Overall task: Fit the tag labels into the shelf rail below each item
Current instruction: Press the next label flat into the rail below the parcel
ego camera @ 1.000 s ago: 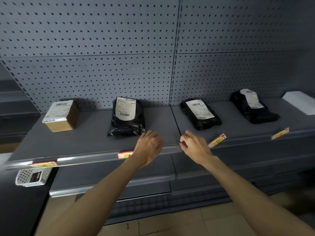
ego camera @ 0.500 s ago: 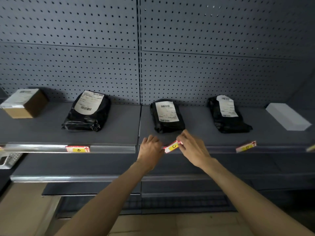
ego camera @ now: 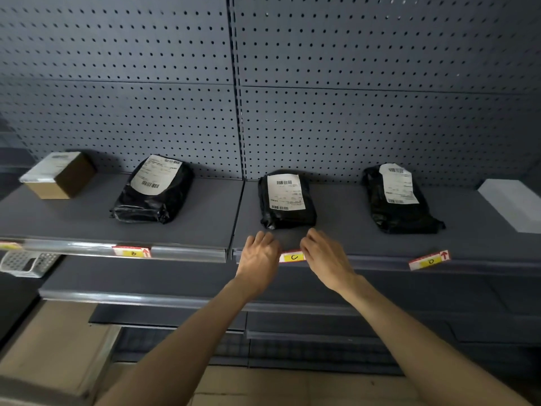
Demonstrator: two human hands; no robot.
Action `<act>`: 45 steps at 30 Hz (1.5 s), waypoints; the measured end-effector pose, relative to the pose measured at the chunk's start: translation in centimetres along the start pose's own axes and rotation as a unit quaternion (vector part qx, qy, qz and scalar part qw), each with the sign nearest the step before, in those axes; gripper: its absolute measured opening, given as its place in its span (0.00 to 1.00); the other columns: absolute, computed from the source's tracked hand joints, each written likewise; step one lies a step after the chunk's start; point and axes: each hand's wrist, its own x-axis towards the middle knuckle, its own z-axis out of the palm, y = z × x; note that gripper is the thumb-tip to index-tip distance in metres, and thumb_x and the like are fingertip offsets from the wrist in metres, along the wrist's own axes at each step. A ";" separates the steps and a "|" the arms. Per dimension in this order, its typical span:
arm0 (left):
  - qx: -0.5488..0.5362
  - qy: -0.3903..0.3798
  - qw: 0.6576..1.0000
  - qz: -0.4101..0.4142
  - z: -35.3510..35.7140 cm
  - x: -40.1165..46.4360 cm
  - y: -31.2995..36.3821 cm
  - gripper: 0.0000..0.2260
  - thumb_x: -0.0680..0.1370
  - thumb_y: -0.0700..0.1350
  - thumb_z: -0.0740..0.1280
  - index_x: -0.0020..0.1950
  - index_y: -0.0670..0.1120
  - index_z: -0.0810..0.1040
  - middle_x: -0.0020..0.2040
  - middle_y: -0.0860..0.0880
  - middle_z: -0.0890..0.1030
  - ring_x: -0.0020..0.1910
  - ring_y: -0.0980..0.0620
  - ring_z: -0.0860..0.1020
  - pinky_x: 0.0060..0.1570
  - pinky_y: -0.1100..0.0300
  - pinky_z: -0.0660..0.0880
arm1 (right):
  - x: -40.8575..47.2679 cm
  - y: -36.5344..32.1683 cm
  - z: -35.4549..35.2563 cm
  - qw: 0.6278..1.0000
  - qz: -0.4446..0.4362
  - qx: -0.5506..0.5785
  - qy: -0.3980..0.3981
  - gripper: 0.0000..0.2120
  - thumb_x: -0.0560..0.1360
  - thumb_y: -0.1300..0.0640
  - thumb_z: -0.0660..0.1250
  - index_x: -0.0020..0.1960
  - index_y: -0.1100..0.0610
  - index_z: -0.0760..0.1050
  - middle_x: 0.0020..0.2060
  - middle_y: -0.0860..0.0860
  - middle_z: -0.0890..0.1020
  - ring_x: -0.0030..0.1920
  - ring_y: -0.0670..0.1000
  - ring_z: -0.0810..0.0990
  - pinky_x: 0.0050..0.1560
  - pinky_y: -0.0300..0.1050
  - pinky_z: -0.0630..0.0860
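Note:
A red and yellow tag label marked C (ego camera: 292, 257) lies level against the shelf rail (ego camera: 377, 260), below the middle black parcel (ego camera: 285, 199). My left hand (ego camera: 259, 259) holds its left end and my right hand (ego camera: 326, 257) its right end, fingers curled onto the tag. A label marked B (ego camera: 132, 252) sits in the clear rail under the left black parcel (ego camera: 153, 190). The label marked D (ego camera: 430, 260) rests tilted on the shelf edge below the right black parcel (ego camera: 398, 197). Another label (ego camera: 10, 245) shows at the far left, under the cardboard box (ego camera: 60, 174).
A white box (ego camera: 510, 205) lies at the right end of the shelf. A white plastic basket (ego camera: 25, 262) hangs below the left end. Grey pegboard (ego camera: 234, 83) backs the shelf, and lower shelves (ego camera: 175, 297) jut out beneath my arms.
The view swung right from label B to the middle parcel. Both hands took label C, which was tilted half a second ago and now lies level along the rail.

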 end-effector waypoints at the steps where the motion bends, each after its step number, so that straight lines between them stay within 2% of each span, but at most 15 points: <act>1: 0.001 0.003 1.000 0.004 -0.1 0.1 -0.1 0.04 0.72 0.37 0.70 0.39 0.44 0.80 0.40 0.46 0.79 0.42 0.45 0.76 0.41 0.53 0.71 | -0.1 0.0 0.2 1.000 0.000 0.001 -0.001 0.01 0.76 0.62 0.66 0.48 0.59 0.76 0.48 0.53 0.77 0.44 0.50 0.76 0.41 0.45 0.78; 7: 0.006 -0.012 1.000 0.024 0.4 0.0 -0.5 0.06 0.76 0.39 0.65 0.42 0.44 0.81 0.43 0.46 0.80 0.45 0.46 0.75 0.45 0.54 0.70 | -0.6 -0.1 1.6 1.000 0.008 0.006 -0.006 0.02 0.76 0.62 0.67 0.47 0.60 0.77 0.47 0.54 0.75 0.43 0.51 0.75 0.40 0.46 0.78; 12: -0.025 -0.018 0.999 0.027 0.1 0.7 -0.7 0.03 0.74 0.41 0.67 0.43 0.46 0.80 0.44 0.48 0.80 0.47 0.47 0.75 0.47 0.55 0.70 | -0.7 0.5 1.2 0.999 0.009 0.031 0.014 0.05 0.78 0.58 0.65 0.47 0.60 0.77 0.47 0.53 0.76 0.42 0.52 0.77 0.40 0.47 0.78; 15: -0.067 -0.011 0.997 0.033 -0.3 1.2 -0.1 0.03 0.74 0.44 0.66 0.43 0.46 0.78 0.43 0.49 0.80 0.45 0.48 0.75 0.46 0.55 0.71 | -1.3 1.5 0.1 0.998 0.033 0.047 0.032 0.08 0.77 0.54 0.66 0.51 0.59 0.77 0.48 0.53 0.76 0.37 0.52 0.79 0.36 0.48 0.79; 18: -0.079 -0.009 0.996 0.049 -0.4 2.2 1.5 0.05 0.75 0.47 0.66 0.43 0.46 0.78 0.42 0.50 0.78 0.45 0.49 0.75 0.48 0.55 0.73 | -2.6 3.5 -0.9 0.997 0.052 0.041 0.038 0.09 0.76 0.52 0.66 0.52 0.58 0.76 0.48 0.52 0.77 0.34 0.51 0.79 0.32 0.44 0.76; 22: -0.090 -0.011 0.994 0.055 -0.4 4.0 5.6 0.06 0.74 0.48 0.65 0.43 0.46 0.78 0.43 0.49 0.79 0.47 0.48 0.74 0.49 0.53 0.73 | -5.1 7.8 -2.2 0.996 0.081 0.022 0.032 0.10 0.77 0.50 0.65 0.52 0.57 0.75 0.49 0.52 0.76 0.37 0.51 0.80 0.32 0.42 0.69; 27: -0.099 0.002 0.993 0.059 1.1 6.0 12.6 0.09 0.73 0.51 0.68 0.40 0.46 0.79 0.41 0.48 0.79 0.46 0.46 0.75 0.47 0.52 0.72 | -8.7 15.1 -3.8 0.993 0.112 -0.007 0.026 0.12 0.78 0.49 0.63 0.54 0.57 0.75 0.52 0.52 0.75 0.41 0.53 0.80 0.35 0.44 0.71; 33: -0.098 0.004 0.995 0.028 4.6 7.1 22.1 0.08 0.74 0.50 0.70 0.42 0.45 0.80 0.42 0.46 0.80 0.47 0.44 0.76 0.46 0.51 0.72 | -12.9 23.0 -5.1 0.995 0.093 -0.025 0.006 0.10 0.80 0.54 0.61 0.57 0.57 0.74 0.55 0.53 0.74 0.46 0.52 0.78 0.39 0.44 0.77; 39: -0.071 -0.018 0.997 -0.005 7.1 7.9 27.8 0.08 0.74 0.46 0.69 0.51 0.46 0.81 0.49 0.46 0.80 0.52 0.44 0.75 0.50 0.52 0.71 | -14.4 26.3 -4.5 0.998 0.055 -0.010 -0.003 0.09 0.77 0.60 0.65 0.58 0.58 0.74 0.53 0.53 0.75 0.45 0.50 0.78 0.40 0.41 0.77; 45: -0.055 -0.010 0.998 -0.029 7.8 8.3 29.1 0.06 0.78 0.42 0.64 0.46 0.43 0.81 0.46 0.44 0.79 0.49 0.43 0.75 0.48 0.50 0.72 | -14.5 27.2 -3.7 0.999 0.049 -0.002 0.005 0.05 0.77 0.62 0.66 0.52 0.58 0.74 0.50 0.53 0.75 0.44 0.51 0.76 0.38 0.43 0.75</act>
